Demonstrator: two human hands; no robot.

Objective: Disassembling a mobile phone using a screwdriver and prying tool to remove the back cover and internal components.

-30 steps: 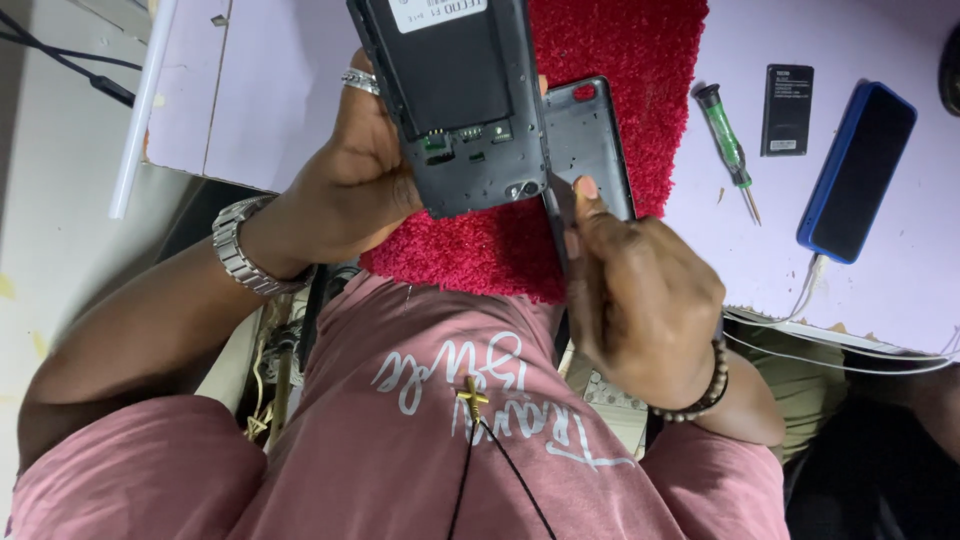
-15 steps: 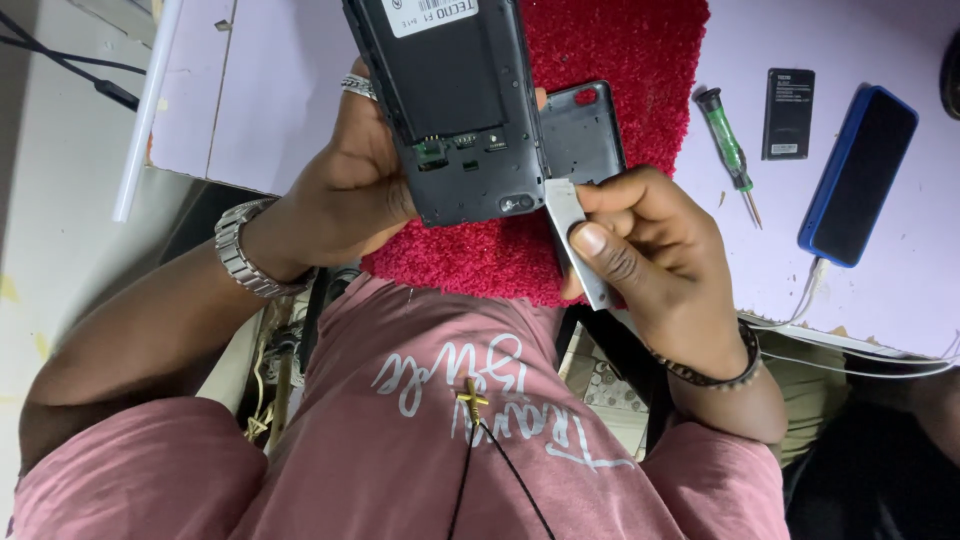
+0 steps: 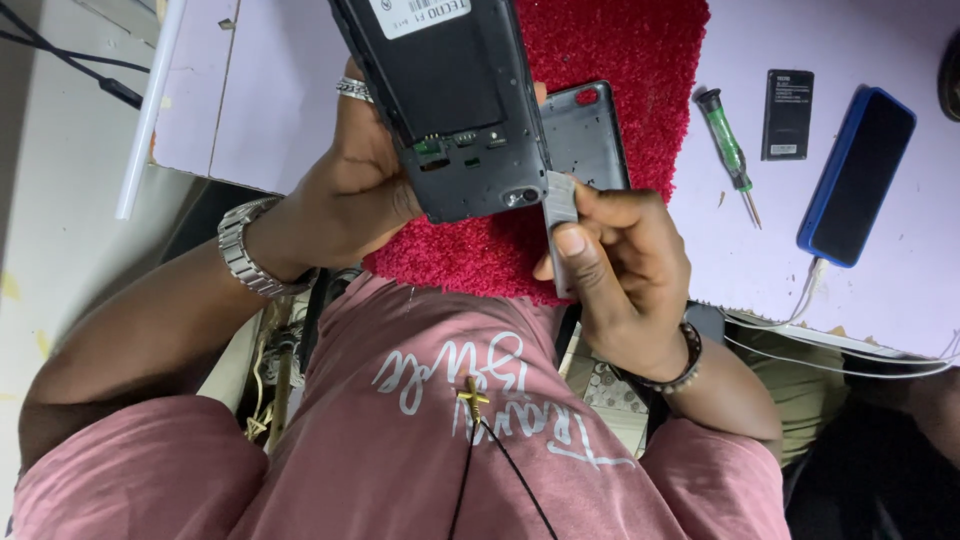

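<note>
Since the picture before, the right hand had slid its flat grey tool up to the bottom corner of the phone, so prying looked close. The left hand gripped the phone above the red mat. Its back was off, showing dark insides.

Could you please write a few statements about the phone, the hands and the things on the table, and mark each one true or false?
1. The left hand holds an opened dark phone. True.
2. The right hand is empty. False: it holds a flat grey tool against the phone's corner.
3. A green-handled screwdriver lies on the table. True.
4. The blue-cased phone lies on the red mat. False: it lies on the table beside the mat.
5. A small black battery lies between the screwdriver and the blue-cased phone. True.
</note>
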